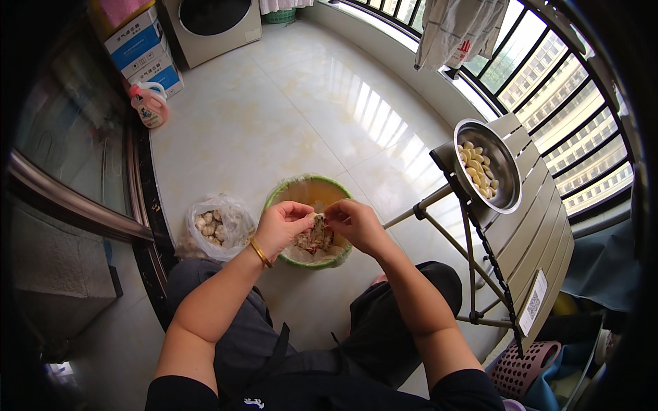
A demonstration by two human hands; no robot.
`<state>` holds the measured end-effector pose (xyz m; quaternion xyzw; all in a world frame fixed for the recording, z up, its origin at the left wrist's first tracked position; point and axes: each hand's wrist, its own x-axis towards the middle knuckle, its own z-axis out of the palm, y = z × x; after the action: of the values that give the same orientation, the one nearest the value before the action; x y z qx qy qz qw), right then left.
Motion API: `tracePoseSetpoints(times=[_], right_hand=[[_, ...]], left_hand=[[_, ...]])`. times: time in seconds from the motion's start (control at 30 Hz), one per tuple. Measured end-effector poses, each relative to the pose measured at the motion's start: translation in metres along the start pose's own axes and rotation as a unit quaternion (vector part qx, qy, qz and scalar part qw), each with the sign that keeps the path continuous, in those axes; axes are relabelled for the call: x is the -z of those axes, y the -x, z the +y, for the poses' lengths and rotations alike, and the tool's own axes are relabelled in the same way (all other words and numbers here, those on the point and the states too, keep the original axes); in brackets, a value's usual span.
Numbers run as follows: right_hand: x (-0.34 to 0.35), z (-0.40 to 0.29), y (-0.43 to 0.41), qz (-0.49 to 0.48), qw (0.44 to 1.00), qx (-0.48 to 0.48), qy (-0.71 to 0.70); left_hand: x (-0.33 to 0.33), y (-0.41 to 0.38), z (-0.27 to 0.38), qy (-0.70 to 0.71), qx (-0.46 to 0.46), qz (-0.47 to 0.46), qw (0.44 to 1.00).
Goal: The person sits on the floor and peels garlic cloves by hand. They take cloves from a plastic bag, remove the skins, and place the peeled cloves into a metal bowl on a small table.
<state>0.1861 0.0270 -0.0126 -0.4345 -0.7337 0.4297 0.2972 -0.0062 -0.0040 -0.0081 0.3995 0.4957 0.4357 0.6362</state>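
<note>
Both my hands meet above a green-rimmed waste bin (284, 188) lined with a clear plastic bag. Between thumb and fingers, my left hand (281, 226) pinches a small piece of garlic (318, 221), pale with dark marks. From the other side my right hand (357, 223) grips the same piece with its fingertips. Papery garlic skins (313, 246) lie in the bin below. To the left, an opened clear plastic bag (237, 226) holds several whole garlic bulbs (209, 226). Peeled cloves (478, 167) lie in a steel bowl (506, 180) on the right.
The bowl stands on a slatted folding table (534, 226), whose legs reach the floor beside my right knee. A card with a printed code (534, 303) rests at its near edge. A pink detergent jug (150, 107), stacked boxes (144, 51) and a washing machine (218, 36) stand farther off.
</note>
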Motion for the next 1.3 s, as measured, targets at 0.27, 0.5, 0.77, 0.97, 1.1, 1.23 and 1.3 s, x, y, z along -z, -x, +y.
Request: tracePoseSetpoints(times=[0.27,0.5,0.77,0.97,1.1,1.23,1.3], right_hand=[[-0.004,-0.015,0.004,0.043,0.993,0.09,0.064],[-0.011,-0.019,0.005,0.116,0.968,0.157,0.157],[-0.008,-0.022,0.004,0.112,0.97,0.156,0.15],[-0.003,-0.017,0.004,0.046,0.997,0.035,-0.057],[0.002,-0.02,0.002,-0.027,0.955,-0.073,-0.287],[0.003,-0.016,0.002,-0.071,0.917,-0.102,-0.38],[0.002,-0.016,0.002,-0.063,0.916,-0.102,-0.383]], left_hand=[[-0.003,0.001,-0.004,-0.014,-0.016,0.002,1.0],[-0.007,0.005,-0.003,-0.004,-0.031,-0.005,1.0],[-0.009,0.008,0.005,0.018,0.002,-0.017,1.0],[-0.005,0.009,0.015,0.014,0.006,-0.045,0.999],[-0.003,0.008,0.016,0.092,0.04,-0.086,0.991],[0.002,0.005,0.01,0.157,0.056,-0.12,0.979],[0.001,0.005,0.01,0.167,0.06,-0.119,0.977]])
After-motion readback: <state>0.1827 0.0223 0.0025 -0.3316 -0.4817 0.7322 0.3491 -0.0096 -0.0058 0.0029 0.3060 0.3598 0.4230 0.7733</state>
